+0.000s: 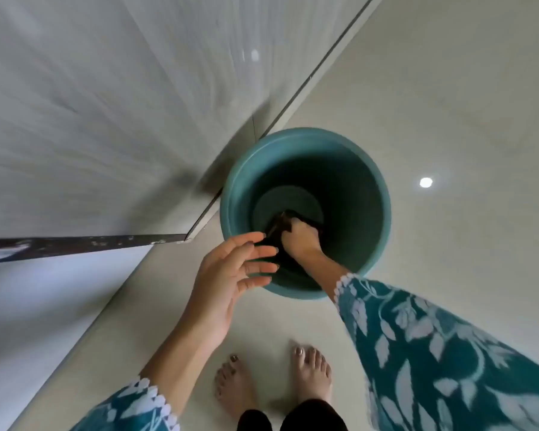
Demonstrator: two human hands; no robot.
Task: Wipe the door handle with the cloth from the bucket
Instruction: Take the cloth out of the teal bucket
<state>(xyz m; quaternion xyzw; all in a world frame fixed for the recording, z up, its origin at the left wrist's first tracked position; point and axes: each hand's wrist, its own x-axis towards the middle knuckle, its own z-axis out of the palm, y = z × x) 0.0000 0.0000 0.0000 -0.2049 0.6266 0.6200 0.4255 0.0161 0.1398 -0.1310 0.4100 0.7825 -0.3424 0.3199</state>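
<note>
A teal plastic bucket (374, 169) stands on the pale floor by the foot of a white door (106, 104). My right hand (301, 239) is down inside the bucket, closed on a dark cloth (279, 231). My left hand (231, 275) hovers at the bucket's near rim, fingers spread, its fingertips touching the cloth's lower end. The door handle is out of sight.
The door's dark lower edge (84, 242) runs left of the bucket, with a frame strip (318, 66) going up to the right. My bare feet (274, 377) stand on glossy cream tiles (448, 104) just behind the bucket.
</note>
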